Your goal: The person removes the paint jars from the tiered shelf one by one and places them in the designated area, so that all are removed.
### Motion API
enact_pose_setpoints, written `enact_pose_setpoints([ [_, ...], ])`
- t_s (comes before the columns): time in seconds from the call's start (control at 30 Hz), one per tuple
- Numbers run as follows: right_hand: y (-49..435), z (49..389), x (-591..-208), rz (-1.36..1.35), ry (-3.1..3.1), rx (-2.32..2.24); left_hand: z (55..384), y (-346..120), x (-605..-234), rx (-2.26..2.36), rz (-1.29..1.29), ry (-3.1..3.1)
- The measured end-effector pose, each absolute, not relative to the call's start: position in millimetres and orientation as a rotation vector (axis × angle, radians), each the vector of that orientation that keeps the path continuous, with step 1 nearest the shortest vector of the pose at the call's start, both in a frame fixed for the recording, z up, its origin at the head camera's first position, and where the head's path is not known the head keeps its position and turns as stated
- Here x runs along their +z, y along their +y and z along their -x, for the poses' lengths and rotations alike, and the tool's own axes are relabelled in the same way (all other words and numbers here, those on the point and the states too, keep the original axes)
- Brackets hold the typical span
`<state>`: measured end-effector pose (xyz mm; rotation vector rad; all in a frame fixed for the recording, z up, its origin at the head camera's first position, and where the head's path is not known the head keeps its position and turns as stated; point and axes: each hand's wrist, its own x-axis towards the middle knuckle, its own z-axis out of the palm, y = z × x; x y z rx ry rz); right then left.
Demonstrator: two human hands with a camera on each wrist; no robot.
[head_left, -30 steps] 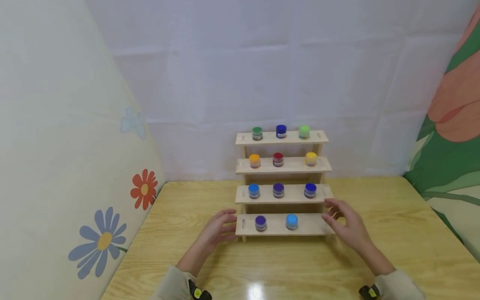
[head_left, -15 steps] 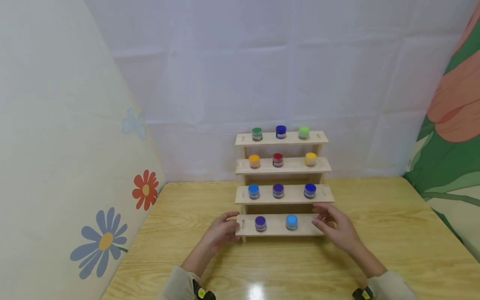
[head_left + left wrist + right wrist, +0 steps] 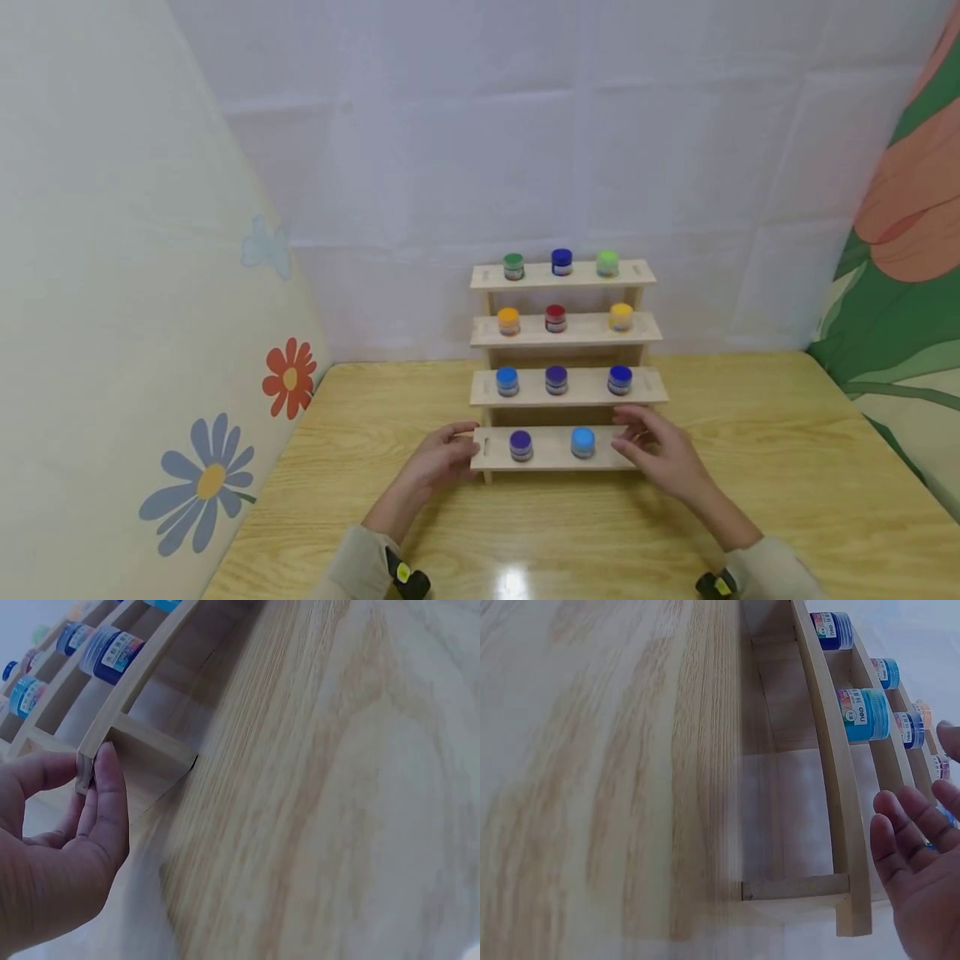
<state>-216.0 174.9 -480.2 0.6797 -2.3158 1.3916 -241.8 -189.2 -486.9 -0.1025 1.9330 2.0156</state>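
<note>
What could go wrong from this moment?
The right hand hovers near the light blue jar and might knock it. The left hand pinches the end of the bottom shelf; a tug there could jolt the stand and shift its jars. Those in the top row, such as the green jar, would likely fall furthest.

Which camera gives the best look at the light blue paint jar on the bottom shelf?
The right wrist view: the light blue paint jar appears large there, its label facing the camera. The head view shows it whole but small. The left wrist view shows only part, cut off at the top edge.
</note>
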Motion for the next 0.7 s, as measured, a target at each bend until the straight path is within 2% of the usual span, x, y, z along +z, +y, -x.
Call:
enact_pose_setpoints([
  [0.7,157.8,220.4,-481.0,-0.644,-2.468,1.425,251.3,-193.9,-492.2,2.012,0.093,1.855],
])
